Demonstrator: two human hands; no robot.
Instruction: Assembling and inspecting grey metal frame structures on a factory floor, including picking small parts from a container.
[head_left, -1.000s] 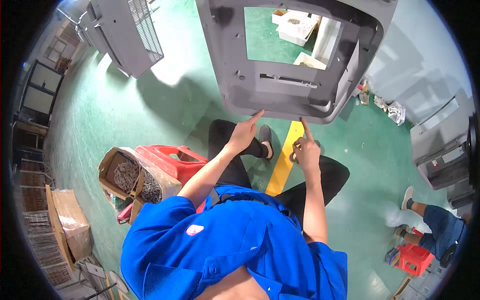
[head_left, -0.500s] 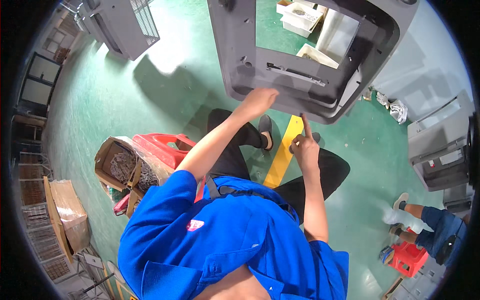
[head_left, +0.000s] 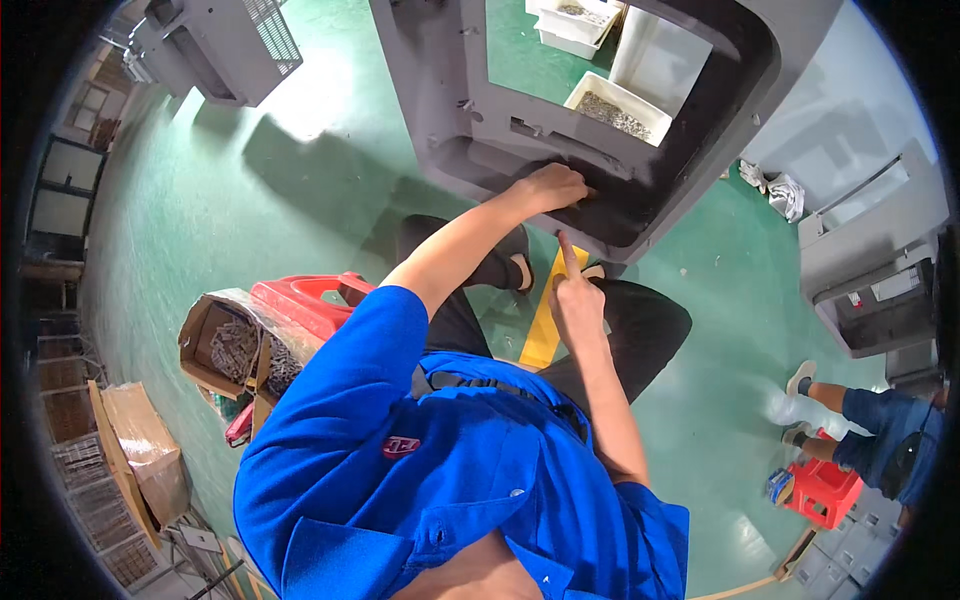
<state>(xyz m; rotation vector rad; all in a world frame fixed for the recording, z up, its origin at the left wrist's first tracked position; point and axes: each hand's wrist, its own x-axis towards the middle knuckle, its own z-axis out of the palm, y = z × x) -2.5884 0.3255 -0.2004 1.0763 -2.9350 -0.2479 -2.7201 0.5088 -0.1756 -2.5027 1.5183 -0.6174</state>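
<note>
A large grey plastic housing (head_left: 436, 120) with a rectangular opening hangs in front of me, its hollow inner side facing me. Over its lower rim reaches my left hand (head_left: 556, 187), fingers bent together inside the dark recess near the bottom. Whether those fingertips hold anything small is hidden. My right hand (head_left: 580, 300) is below the rim, index finger stretched up to the housing's lower edge. Its other fingers are curled in, and what may be in them does not show. A narrow slot (head_left: 524, 127) lies just above my left hand.
White bins of small parts (head_left: 592, 108) show through the opening. At left, a cardboard box of metal fasteners (head_left: 222, 310) sits beside a red stool (head_left: 300, 300). Another grey housing (head_left: 200, 60) stands far left. A person (head_left: 870, 420) is at the right near a red stool (head_left: 828, 490).
My left hand has moved right and farther into the housing's recess. My right hand has shifted slightly left and down, its finger still at the lower edge. The housing appears farther left in view.
</note>
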